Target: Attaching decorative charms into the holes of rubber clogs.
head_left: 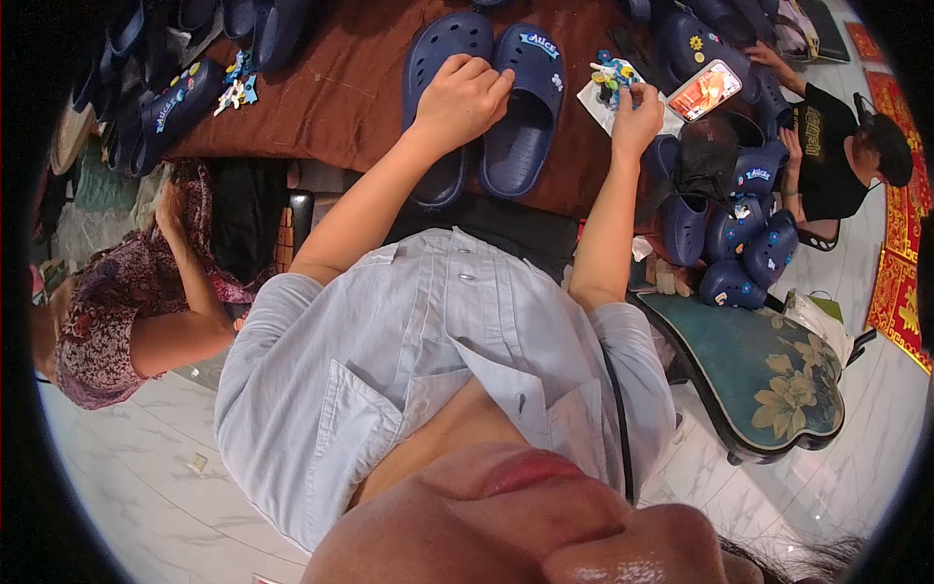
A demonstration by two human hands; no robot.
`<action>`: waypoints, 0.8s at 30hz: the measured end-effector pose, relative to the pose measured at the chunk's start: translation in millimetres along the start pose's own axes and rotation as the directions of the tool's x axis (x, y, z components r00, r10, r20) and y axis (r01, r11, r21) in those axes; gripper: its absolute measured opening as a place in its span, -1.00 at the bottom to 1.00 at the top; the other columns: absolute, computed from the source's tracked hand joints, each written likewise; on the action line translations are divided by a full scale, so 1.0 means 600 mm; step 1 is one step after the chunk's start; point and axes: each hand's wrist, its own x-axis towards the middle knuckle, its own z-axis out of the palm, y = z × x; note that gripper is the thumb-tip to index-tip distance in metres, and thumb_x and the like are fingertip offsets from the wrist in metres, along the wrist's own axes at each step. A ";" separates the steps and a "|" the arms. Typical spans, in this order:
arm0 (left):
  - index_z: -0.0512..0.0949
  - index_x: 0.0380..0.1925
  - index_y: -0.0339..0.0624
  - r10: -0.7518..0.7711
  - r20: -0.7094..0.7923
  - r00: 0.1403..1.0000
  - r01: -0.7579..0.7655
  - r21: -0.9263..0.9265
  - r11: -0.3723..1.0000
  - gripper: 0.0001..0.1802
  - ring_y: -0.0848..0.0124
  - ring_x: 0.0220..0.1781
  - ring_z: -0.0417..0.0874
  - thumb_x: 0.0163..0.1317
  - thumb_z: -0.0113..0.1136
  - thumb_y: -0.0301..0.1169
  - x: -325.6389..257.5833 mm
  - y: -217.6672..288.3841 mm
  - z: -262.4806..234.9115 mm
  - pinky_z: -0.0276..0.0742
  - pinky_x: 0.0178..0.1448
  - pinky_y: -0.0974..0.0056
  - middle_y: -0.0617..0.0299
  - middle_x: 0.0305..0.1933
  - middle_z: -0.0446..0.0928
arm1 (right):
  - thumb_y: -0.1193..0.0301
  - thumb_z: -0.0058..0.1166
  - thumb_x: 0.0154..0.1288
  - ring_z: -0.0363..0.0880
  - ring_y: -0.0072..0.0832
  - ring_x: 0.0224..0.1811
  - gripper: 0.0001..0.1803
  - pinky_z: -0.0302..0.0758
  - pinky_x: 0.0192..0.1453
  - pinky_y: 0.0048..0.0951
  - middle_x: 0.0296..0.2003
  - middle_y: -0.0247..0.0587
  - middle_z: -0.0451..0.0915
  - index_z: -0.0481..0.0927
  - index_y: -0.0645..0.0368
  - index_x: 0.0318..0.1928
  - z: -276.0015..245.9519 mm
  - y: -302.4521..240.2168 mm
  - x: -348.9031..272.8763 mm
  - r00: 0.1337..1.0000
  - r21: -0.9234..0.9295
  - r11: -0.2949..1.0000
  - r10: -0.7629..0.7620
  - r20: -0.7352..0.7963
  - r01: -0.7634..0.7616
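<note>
Two navy clogs stand side by side before me on a brown cloth-covered table (341,97). Over the left clog (443,39), my left hand (462,100) is closed, its curled fingertips by the inner edge of the right clog (516,161). What those fingers hold, if anything, is hidden. A blue lettered charm (538,44) and a smaller pale charm (556,83) sit on the right clog. My right hand (637,122) pinches at a pile of colourful shoe charms (611,76) on a white sheet (593,107); the item between its fingertips cannot be made out.
A lit phone (705,91) leans among navy clogs right of the sheet. More decorated clogs (739,229) are heaped at the table's right. Further clogs (180,107) and loose charms (236,86) lie left. Co-workers sit left (117,331) and right (837,146). A green padded chair (749,370) stands right.
</note>
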 end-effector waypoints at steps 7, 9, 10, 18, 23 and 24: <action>0.67 -0.12 -0.09 -0.005 0.000 1.000 0.005 -0.009 1.000 -0.67 0.42 -0.12 0.65 0.06 0.37 -0.34 -0.001 0.000 0.000 0.48 0.14 0.22 0.36 -0.31 0.65 | 0.51 0.28 0.19 0.60 -0.15 -0.14 -0.82 0.49 0.01 -0.24 -0.24 -0.12 0.68 0.69 0.22 -0.17 -0.010 -0.039 -0.003 0.993 0.186 0.976 0.118 -0.010 -0.115; 0.67 -0.12 -0.09 0.001 -0.002 1.000 -0.001 -0.012 1.000 -0.67 0.42 -0.12 0.65 0.06 0.36 -0.34 0.001 0.001 0.002 0.47 0.14 0.22 0.36 -0.31 0.65 | 0.51 0.27 0.19 0.60 -0.16 -0.13 -0.84 0.49 0.00 -0.25 -0.24 -0.12 0.69 0.70 0.22 -0.19 -0.002 -0.039 -0.003 0.997 0.266 0.961 0.079 -0.008 -0.074; 0.67 -0.12 -0.09 0.005 -0.002 1.000 -0.005 -0.014 1.000 -0.67 0.42 -0.12 0.65 0.07 0.36 -0.34 0.002 0.001 0.003 0.47 0.14 0.22 0.35 -0.31 0.65 | 0.50 0.27 0.20 0.60 -0.17 -0.13 -0.86 0.49 0.00 -0.27 -0.24 -0.12 0.69 0.71 0.21 -0.20 0.002 -0.040 -0.004 0.999 0.345 0.938 0.038 -0.007 -0.034; 0.68 -0.14 -0.09 -0.007 -0.035 0.999 0.006 -0.008 1.000 -0.68 0.40 -0.13 0.65 0.05 0.37 -0.34 -0.003 -0.002 0.005 0.49 0.14 0.23 0.34 -0.32 0.66 | 0.52 0.31 0.20 0.56 -0.57 -0.34 -0.86 0.47 -0.21 -0.51 -0.34 -0.33 0.67 0.69 0.22 -0.22 0.028 -0.131 -0.004 0.963 0.569 0.788 0.106 0.248 -0.233; 0.68 -0.17 -0.09 -0.008 -0.040 0.999 0.008 -0.012 1.000 -0.70 0.38 -0.13 0.65 0.04 0.37 -0.34 0.002 0.002 0.005 0.49 0.13 0.22 0.34 -0.32 0.66 | 0.54 0.33 0.18 0.50 -0.68 -0.38 -0.88 0.43 -0.26 -0.59 -0.41 -0.40 0.64 0.67 0.23 -0.27 0.051 -0.139 0.013 0.963 0.609 0.762 0.069 0.261 -0.220; 0.68 -0.18 -0.10 -0.013 -0.022 1.000 0.013 -0.024 1.000 -0.70 0.38 -0.13 0.65 0.03 0.37 -0.34 0.001 0.002 0.005 0.49 0.13 0.23 0.33 -0.32 0.66 | 0.54 0.33 0.18 0.50 -0.68 -0.39 -0.89 0.42 -0.27 -0.60 -0.41 -0.41 0.64 0.67 0.23 -0.27 0.056 -0.143 0.017 0.954 0.629 0.737 0.074 0.290 -0.248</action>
